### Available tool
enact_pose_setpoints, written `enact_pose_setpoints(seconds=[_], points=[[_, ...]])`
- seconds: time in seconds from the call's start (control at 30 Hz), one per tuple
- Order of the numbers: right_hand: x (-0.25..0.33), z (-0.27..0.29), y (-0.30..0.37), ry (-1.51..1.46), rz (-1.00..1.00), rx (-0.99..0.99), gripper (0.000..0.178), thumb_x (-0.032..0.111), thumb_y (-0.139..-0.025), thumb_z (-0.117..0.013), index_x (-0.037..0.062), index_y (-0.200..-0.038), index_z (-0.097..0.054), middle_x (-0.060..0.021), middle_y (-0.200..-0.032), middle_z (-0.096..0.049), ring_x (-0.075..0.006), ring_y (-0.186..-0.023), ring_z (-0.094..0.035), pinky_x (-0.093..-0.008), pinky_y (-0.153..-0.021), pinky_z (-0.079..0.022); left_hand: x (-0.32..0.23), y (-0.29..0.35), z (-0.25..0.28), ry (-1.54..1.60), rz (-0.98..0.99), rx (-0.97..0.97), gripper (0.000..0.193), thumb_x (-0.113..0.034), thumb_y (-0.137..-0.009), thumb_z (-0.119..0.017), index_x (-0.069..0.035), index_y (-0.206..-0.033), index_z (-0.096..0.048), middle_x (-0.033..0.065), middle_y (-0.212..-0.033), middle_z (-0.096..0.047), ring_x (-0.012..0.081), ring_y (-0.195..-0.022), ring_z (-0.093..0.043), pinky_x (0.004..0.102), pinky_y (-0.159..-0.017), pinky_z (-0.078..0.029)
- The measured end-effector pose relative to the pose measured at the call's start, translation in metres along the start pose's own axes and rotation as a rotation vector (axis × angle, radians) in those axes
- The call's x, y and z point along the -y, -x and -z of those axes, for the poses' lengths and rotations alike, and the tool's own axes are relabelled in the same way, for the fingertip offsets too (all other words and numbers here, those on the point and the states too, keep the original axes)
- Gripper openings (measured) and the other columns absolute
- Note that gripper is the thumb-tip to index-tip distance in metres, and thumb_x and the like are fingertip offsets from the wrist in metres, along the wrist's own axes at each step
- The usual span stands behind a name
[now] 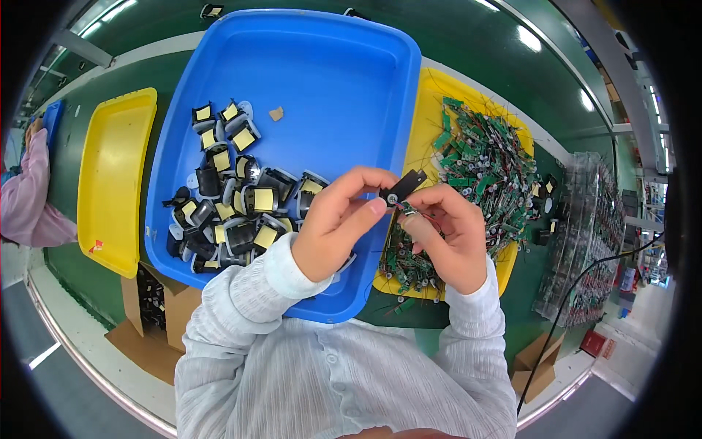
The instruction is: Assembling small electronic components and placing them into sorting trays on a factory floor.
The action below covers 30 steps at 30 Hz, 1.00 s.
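Between the thumb and fingers of my left hand (342, 219), closed, is a black plastic part (406, 184) with a small round piece at its near end. My right hand (452, 230), also closed, pinches a small green circuit board (407, 210) with thin wires, right against that part. Both hands are above the right side of a blue tray (300, 22). In this tray lie several black housings (261, 197) with pale yellow pads. Beside it a yellow tray (428, 91) holds a heap of wired green circuit boards (482, 164).
Another yellow tray (110, 175) stands at the left on the green table (84, 282). Below it is a cardboard box (146, 344) with dark parts. Stacked clear trays (585, 234) and a black cable (578, 282) are at the right. A person's pink sleeve (36, 190) shows far left.
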State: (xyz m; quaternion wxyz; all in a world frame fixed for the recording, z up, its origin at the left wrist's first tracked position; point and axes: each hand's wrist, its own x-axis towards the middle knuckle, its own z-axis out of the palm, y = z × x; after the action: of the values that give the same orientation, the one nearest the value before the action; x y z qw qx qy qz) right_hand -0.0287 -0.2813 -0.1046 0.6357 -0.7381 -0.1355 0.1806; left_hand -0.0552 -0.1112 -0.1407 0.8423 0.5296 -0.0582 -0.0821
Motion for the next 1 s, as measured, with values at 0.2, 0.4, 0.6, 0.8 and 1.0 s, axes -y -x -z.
enact_pose_setpoints(seconds=[0.2, 0.4, 0.6, 0.8, 1.0], points=[[0.003, -0.006, 0.003, 0.276, 0.127, -0.067, 0.02, 0.002, -0.075, -0.064, -0.0001, -0.094, -0.055, -0.0101, -0.08, -0.063, -0.0158, -0.07, -0.063, -0.0241, -0.059, -0.049, 0.0, 0.0, -0.002, 0.005, -0.02, 0.008, 0.019, -0.01, -0.09, -0.044, 0.0, -0.106, -0.047, 0.0058, -0.105, -0.051, 0.0115, -0.098, -0.046, 0.0259, -0.088, -0.036], [0.004, -0.01, 0.004, 0.23, 0.164, -0.072, 0.02, 0.002, -0.075, -0.063, 0.0004, -0.094, -0.056, -0.0111, -0.08, -0.063, -0.0172, -0.072, -0.064, -0.0255, -0.061, -0.05, 0.003, 0.003, -0.002, -0.006, -0.084, -0.024, 0.016, -0.009, -0.09, -0.043, -0.001, -0.104, -0.044, 0.0059, -0.102, -0.05, 0.0111, -0.095, -0.046, 0.0263, -0.088, -0.035], [0.006, -0.007, 0.004, 0.338, 0.237, -0.03, 0.019, 0.0, -0.076, -0.062, -0.0008, -0.094, -0.055, -0.0109, -0.079, -0.061, -0.018, -0.07, -0.063, -0.0251, -0.061, -0.05, 0.002, 0.003, -0.004, -0.035, -0.16, -0.022, 0.014, -0.01, -0.09, -0.043, -0.002, -0.102, -0.045, 0.0066, -0.101, -0.049, 0.0122, -0.093, -0.047, 0.0269, -0.086, -0.037], [0.005, -0.007, 0.002, -0.2, -0.011, -0.08, 0.012, -0.003, -0.076, -0.061, -0.002, -0.086, -0.055, -0.0078, -0.083, -0.055, -0.0148, -0.076, -0.061, -0.0259, -0.066, -0.05, 0.002, 0.0, -0.001, -0.247, -0.228, 0.034, 0.022, -0.006, -0.083, -0.054, -0.002, -0.103, -0.045, 0.0055, -0.098, -0.049, 0.0128, -0.089, -0.049, 0.0267, -0.082, -0.039], [0.008, 0.005, 0.004, -0.058, 0.02, 0.053, 0.015, -0.005, -0.075, -0.061, -0.0019, -0.088, -0.053, -0.0054, -0.083, -0.054, -0.0113, -0.073, -0.058, -0.0241, -0.067, -0.049, -0.003, 0.002, 0.004, -0.175, -0.186, -0.099, 0.032, -0.005, -0.076, -0.062, -0.002, -0.106, -0.05, 0.0062, -0.098, -0.052, 0.0143, -0.083, -0.051, 0.0273, -0.078, -0.04]])
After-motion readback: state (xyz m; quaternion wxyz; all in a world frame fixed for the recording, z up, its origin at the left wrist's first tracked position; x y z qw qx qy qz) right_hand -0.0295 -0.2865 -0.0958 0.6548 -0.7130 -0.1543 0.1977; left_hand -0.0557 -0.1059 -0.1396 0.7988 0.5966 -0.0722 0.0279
